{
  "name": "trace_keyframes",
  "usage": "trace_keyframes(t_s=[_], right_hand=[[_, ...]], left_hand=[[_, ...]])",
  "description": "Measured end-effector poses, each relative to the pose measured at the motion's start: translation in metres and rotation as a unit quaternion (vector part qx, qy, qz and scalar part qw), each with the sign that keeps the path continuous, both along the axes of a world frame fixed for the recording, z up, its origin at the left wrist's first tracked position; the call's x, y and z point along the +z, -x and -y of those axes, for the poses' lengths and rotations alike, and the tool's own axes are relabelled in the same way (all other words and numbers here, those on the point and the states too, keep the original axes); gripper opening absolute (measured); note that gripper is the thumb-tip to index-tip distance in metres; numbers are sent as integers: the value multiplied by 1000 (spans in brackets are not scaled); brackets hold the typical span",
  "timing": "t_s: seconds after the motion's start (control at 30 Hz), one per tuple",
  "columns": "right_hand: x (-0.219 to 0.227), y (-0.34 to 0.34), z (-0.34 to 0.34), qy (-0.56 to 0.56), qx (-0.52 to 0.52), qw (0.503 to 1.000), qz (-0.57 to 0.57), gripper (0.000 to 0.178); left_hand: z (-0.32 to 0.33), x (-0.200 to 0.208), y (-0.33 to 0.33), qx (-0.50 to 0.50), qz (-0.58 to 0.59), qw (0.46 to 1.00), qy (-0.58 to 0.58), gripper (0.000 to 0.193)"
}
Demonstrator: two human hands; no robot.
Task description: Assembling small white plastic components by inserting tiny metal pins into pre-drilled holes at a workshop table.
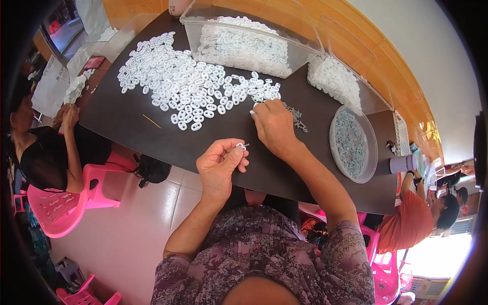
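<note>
My left hand (pixel 222 163) is closed above the table's near edge, pinching a small white oval plastic piece (pixel 240 146) between thumb and fingers. A grey screw (pixel 246 145) sticks out of that piece. Farther forward, my right hand (pixel 274 124) reaches over the table with bent fingers. White shows at its fingertips and looks like another two-hole piece (pixel 255 105); the fingers partly cover it. Just beyond lies a spread pile of white two-hole pieces (pixel 178 76). Loose grey screws (pixel 297 118) lie to the right of my right hand, partly hidden by it.
A clear bin (pixel 307 50) of white pieces stands at the back, with a second clear bin (pixel 378 99) to its right. A round clear tub (pixel 375 155) holds grey screws. A thin stick (pixel 151 121) lies at left. Other people sit at left and right, near pink chairs (pixel 61 208).
</note>
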State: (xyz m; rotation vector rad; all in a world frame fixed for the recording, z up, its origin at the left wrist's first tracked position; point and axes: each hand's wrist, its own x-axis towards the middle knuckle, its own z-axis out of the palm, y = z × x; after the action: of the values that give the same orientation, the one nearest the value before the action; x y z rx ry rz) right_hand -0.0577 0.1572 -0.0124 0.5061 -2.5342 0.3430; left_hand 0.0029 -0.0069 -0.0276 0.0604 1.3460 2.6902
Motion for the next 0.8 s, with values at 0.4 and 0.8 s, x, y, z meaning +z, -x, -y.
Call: trace_keyframes(t_s=[0.4,0.8], right_hand=[[23,-50,-11,579,17,730,363,17],[23,-65,-3,632,50,680,368,15]], left_hand=[[-5,10,-2,18,-5,1000,10,18],[-9,19,-12,-7,3,997,77,16]])
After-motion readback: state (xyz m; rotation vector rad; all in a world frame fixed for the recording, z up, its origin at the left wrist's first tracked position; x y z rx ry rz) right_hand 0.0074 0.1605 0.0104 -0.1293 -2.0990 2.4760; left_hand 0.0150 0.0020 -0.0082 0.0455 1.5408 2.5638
